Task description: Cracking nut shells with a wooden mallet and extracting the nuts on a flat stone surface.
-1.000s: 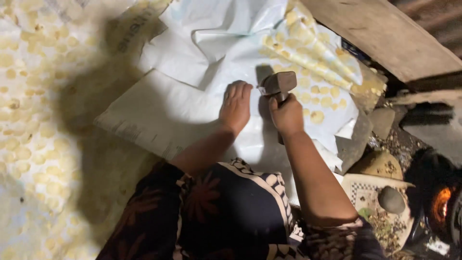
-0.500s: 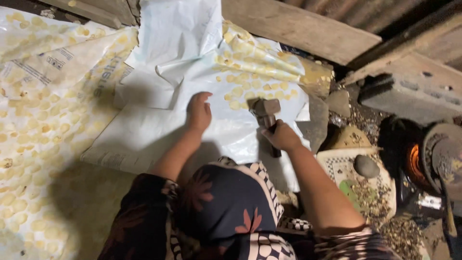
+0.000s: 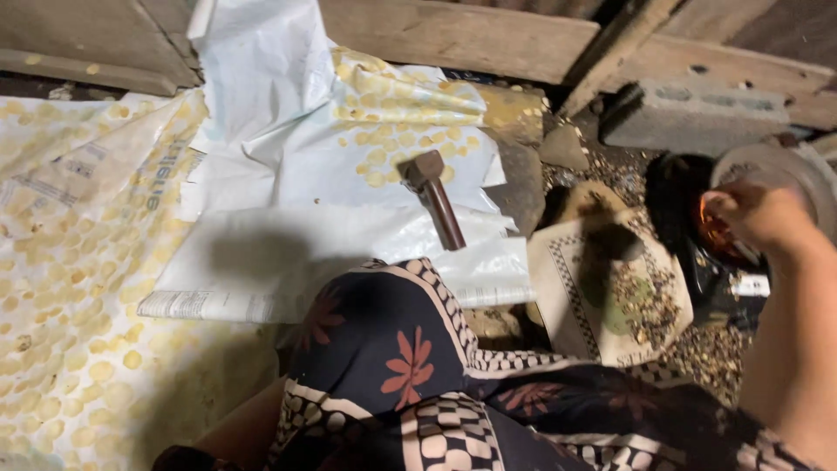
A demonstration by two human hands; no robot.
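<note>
A hammer [image 3: 433, 196] with a dark head and brown handle lies on a white plastic sheet [image 3: 288, 183], with no hand on it. Several flat pale yellow discs [image 3: 392, 139] are spread on the sheet beyond the hammer head. My right hand [image 3: 760, 214] is stretched far to the right, over a dark fire pit with an orange glow [image 3: 711, 234]. Its fingers are curled and blurred, so I cannot tell whether they hold anything. My left hand is out of view; only a bit of forearm shows at the bottom left. My lap in patterned dark cloth [image 3: 410, 366] fills the bottom.
A printed sheet [image 3: 61, 262] covered with many yellow discs lies on the left. A checkered board [image 3: 575, 288] with dark crumbs sits right of my lap. A flat stone [image 3: 523, 187], a concrete block [image 3: 689, 113], wooden planks [image 3: 453, 35] and a round metal pan [image 3: 776, 166] stand behind.
My right hand let go of the hammer, which now lies on the sheet, and swung right to the fire. My left hand left the sheet and went out of view. The view panned right.
</note>
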